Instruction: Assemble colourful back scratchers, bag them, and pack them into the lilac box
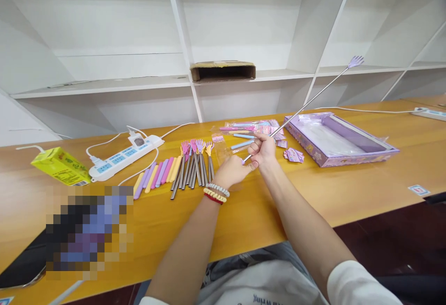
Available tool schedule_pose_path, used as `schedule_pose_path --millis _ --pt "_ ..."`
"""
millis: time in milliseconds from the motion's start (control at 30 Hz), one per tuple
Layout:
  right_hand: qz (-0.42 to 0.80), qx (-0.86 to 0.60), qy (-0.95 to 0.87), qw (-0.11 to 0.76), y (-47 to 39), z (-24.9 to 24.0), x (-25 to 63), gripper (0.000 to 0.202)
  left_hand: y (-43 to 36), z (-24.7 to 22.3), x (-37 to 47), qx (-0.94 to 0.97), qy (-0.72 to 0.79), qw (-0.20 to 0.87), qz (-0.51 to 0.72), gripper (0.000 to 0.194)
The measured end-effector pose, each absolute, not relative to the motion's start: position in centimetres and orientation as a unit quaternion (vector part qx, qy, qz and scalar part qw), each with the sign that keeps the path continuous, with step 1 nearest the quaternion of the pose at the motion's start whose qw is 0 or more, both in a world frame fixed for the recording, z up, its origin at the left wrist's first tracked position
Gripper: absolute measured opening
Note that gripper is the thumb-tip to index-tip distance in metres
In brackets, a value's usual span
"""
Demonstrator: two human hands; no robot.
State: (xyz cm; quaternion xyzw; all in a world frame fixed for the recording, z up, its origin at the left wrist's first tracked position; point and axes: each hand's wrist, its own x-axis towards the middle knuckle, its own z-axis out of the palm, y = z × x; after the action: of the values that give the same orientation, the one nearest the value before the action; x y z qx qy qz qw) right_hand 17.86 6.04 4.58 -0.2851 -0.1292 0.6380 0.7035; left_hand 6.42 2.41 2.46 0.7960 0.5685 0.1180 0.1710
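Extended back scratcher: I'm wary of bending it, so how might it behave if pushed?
The back scratcher looks light, its metal rod being thin. It seems fairly stiff, running nearly straight, though pushing its far purple claw could flex it.

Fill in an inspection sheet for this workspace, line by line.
Surface: wooden tabletop, no spills seen.
Job's things: extended back scratcher; coloured handles; metal rods with claw tips; purple open box; small purple cards.
Clutter: drink carton; dark item, partly pixelated.
Hands: left hand and right hand both grip the scratcher's lower part.
Cables: white cords at the power strip.
Surroundings: white shelving holding a cardboard box.
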Motion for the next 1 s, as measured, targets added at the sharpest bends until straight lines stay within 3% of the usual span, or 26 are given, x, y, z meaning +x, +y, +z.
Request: schedule_pose_path --millis 333,600,1000 --pt "0.626 -0.288 -0.156 0.707 6.1 3.3 17.5 0.043 1.9 1.2 6.3 0.798 0.552 0.144 0.194 0.042" --pt "0.66 -0.266 -0.133 0.69 5.7 3.6 16.8 0.042 2.4 1.3 5.8 0.78 0.593 0.126 0.157 0.054" --pt "0.644 -0.193 -0.18 0.718 5.4 5.5 20.4 0.046 2.2 3.7 5.9 0.763 0.517 0.35 0.169 0.056"
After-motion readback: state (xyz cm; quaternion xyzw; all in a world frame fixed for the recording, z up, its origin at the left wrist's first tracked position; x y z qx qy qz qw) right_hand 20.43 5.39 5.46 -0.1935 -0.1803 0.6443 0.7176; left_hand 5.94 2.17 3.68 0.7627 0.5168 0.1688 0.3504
